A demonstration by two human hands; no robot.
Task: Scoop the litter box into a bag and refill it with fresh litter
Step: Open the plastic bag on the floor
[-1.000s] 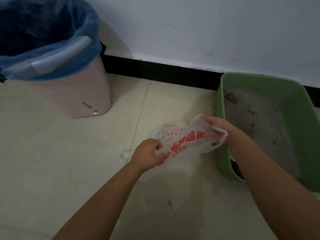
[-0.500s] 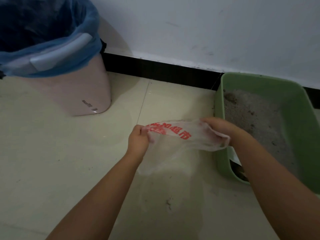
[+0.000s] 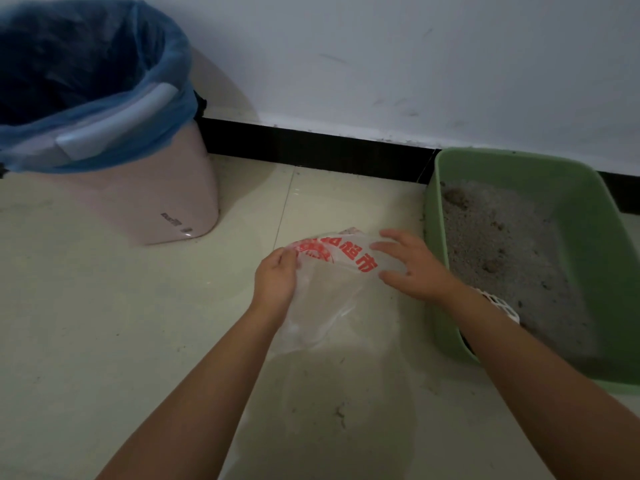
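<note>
Left fingers (image 3: 289, 258) curled round the bag's (image 3: 332, 296) near rim, pinching the film. Right fingers (image 3: 388, 245) spread and nearly straight, laid against the printed side of the bag, thumb below; probably pressing rather than gripping, though the clear plastic makes that hard to tell. Left hand (image 3: 275, 282) and right hand (image 3: 415, 268) thus working the mouth apart, just left of the box (image 3: 588, 216). Bag limp, hanging to the floor left of the box. White scoop (image 3: 502, 306) lying in the box at its near corner, half hidden by the right wrist. Clumped grey litter (image 3: 502, 244) not yet scooped. Bin (image 3: 149, 199) far left of the box.

Risks: film slipping from the lone left pinch and the mouth collapsing; thin plastic tearing under heavy clumps; litter spilling on the floor beside the box if the mouth sags.
</note>
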